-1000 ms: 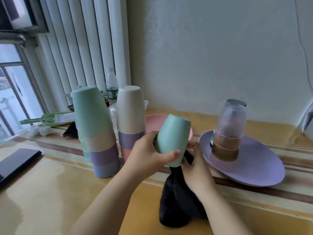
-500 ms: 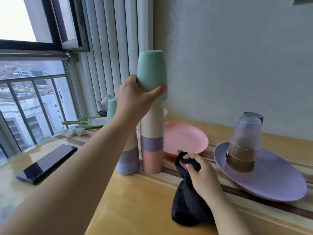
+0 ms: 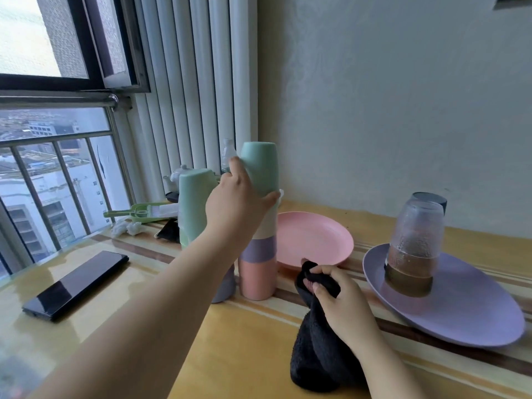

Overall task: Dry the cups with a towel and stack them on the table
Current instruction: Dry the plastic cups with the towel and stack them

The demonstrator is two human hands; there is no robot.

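My left hand (image 3: 237, 201) grips a mint green cup (image 3: 260, 168), upside down, sitting on top of the right stack (image 3: 257, 263) of cream, purple and pink cups. A second stack (image 3: 195, 207), topped by a mint cup, stands just left of it, partly behind my arm. My right hand (image 3: 339, 306) holds a black towel (image 3: 316, 358) bunched up, its lower end resting on the yellow table (image 3: 244, 355). Upside-down clear glasses (image 3: 414, 243) stand on a purple plate (image 3: 475, 306) at the right.
A pink plate (image 3: 313, 240) lies behind the towel. A black phone (image 3: 76, 285) lies at the left. A green tool (image 3: 144, 211), crumpled tissue, a bottle and a small teapot sit by the radiator. The window with railing is at left, the wall behind.
My left hand lowered the mint cup from high above onto the right stack, where it now sits. My right hand stayed on the towel near the table.
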